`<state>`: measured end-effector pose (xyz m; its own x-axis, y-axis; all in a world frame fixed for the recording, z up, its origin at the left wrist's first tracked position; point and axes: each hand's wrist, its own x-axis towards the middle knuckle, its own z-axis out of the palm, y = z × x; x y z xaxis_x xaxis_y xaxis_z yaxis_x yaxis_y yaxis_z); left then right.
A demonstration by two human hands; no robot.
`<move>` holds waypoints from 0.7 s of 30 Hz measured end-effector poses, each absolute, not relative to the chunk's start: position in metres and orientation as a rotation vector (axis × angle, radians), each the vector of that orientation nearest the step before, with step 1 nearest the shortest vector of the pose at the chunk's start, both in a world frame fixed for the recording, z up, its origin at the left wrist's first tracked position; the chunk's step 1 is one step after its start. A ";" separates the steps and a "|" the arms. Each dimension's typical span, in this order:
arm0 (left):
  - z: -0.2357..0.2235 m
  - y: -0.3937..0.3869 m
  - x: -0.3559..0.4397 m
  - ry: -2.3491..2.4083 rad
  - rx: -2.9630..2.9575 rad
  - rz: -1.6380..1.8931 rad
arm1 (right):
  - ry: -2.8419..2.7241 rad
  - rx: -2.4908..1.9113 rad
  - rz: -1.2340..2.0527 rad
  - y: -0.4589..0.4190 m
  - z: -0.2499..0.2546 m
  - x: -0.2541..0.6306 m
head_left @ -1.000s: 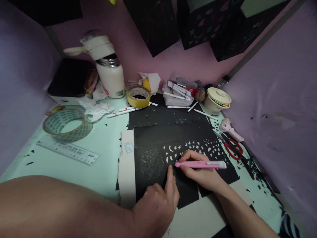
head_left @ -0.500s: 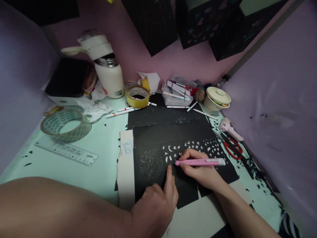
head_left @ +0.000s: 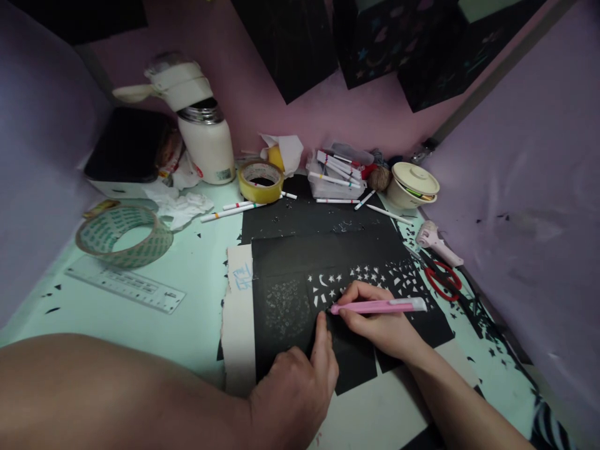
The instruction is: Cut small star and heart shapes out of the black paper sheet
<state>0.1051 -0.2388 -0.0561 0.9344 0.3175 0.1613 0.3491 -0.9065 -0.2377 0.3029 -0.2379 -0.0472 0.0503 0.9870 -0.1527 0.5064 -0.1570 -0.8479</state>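
Note:
My right hand (head_left: 375, 312) pinches a pink craft knife (head_left: 379, 306), its tip low against the black paper (head_left: 290, 256). Small stars, a moon and angular shapes are cut through this sheet above and around the hand, showing pale. My left hand (head_left: 300, 387) rests on the same sheet, index finger stretched out and pressing close to the knife tip, with the other fingers partly curled. To the left of the fingers, a patch of small pale drawn marks (head_left: 287, 309) covers part of the paper. Torn-edged white card (head_left: 239, 331) lies under the sheet.
On the left lie a clear ruler (head_left: 124, 284) and a wide tape roll (head_left: 124, 234). Behind stand a white flask (head_left: 206, 147), a yellow tape roll (head_left: 260, 182), a box of markers (head_left: 335, 178) and a lidded bowl (head_left: 412, 184). Red-handled scissors (head_left: 443, 281) and a glue gun (head_left: 438, 244) lie right.
The knife tip has shifted very slightly left and toward me on the black paper. My left hand stays pressed in nearly the same place.

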 end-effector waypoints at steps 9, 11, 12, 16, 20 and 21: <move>-0.055 -0.239 0.105 -0.499 -2.830 -0.183 | -1.448 -1.768 0.982 -0.236 -0.048 0.300; -0.055 -0.240 0.104 -0.487 -2.834 -0.159 | -1.441 -1.774 0.987 -0.236 -0.048 0.300; -0.056 -0.240 0.104 -0.481 -2.833 -0.142 | -1.439 -1.775 0.990 -0.236 -0.048 0.301; -0.056 -0.240 0.104 -0.489 -2.814 -0.105 | -1.449 -1.747 0.999 -0.237 -0.050 0.302; -0.057 -0.240 0.105 -0.487 -2.818 -0.110 | -1.469 -1.738 0.998 -0.238 -0.051 0.303; -0.056 -0.240 0.105 -0.487 -2.821 -0.113 | -1.476 -1.742 0.996 -0.238 -0.051 0.303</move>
<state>0.1051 -0.2398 -0.0565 0.9402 0.3175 0.1229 0.3392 -0.9053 -0.2558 0.3029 -0.2381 -0.0508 0.0821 0.9863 -0.1433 0.5017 -0.1651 -0.8491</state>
